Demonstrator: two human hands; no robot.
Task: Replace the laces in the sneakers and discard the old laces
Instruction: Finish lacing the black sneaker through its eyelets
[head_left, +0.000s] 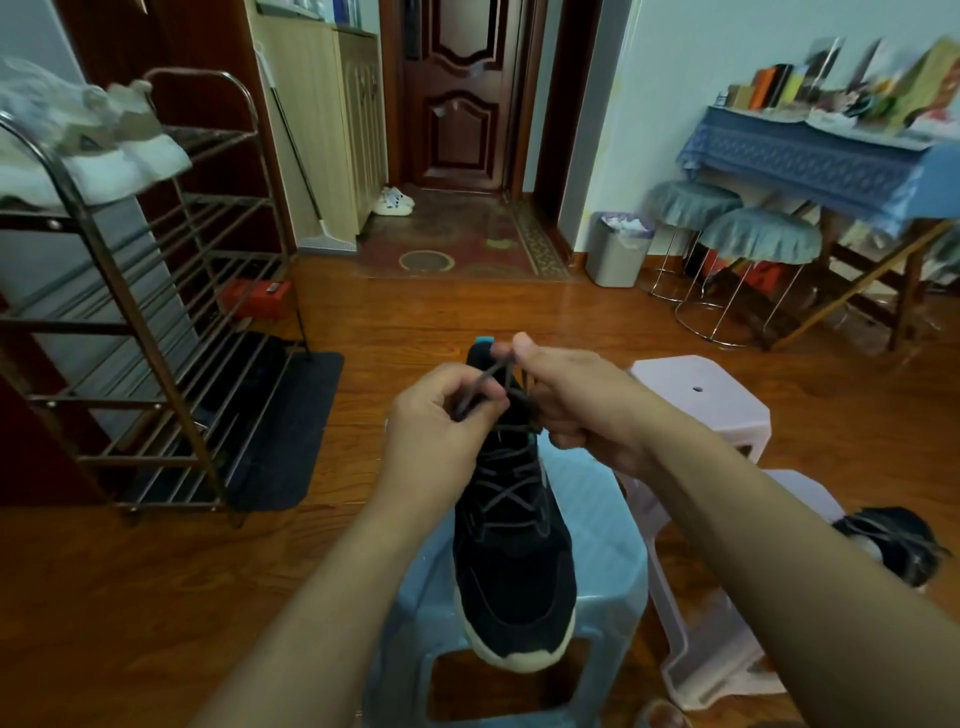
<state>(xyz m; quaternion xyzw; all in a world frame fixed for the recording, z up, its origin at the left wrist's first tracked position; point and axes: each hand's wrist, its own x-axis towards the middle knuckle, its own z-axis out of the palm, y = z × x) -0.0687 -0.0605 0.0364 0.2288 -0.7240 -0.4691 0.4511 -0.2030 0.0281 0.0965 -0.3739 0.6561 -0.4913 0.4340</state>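
A black sneaker (511, 571) with a cream sole stands on a light blue plastic stool (608, 545), toe pointing at me. Dark grey laces (506, 493) cross its eyelets. My left hand (441, 415) pinches one lace end near the top of the tongue. My right hand (566, 395) pinches the other lace end between thumb and forefinger, just above the collar. The two ends cross between my hands. A second black sneaker (893, 545) lies on the floor at the right, partly hidden by my right arm.
A pink stool (717, 400) stands right behind the blue one, with another pink stool (691, 623) lower right. A metal shoe rack (156, 322) stands on the left. A grey waste bin (618, 249) sits by the far wall, next to two covered stools and a table.
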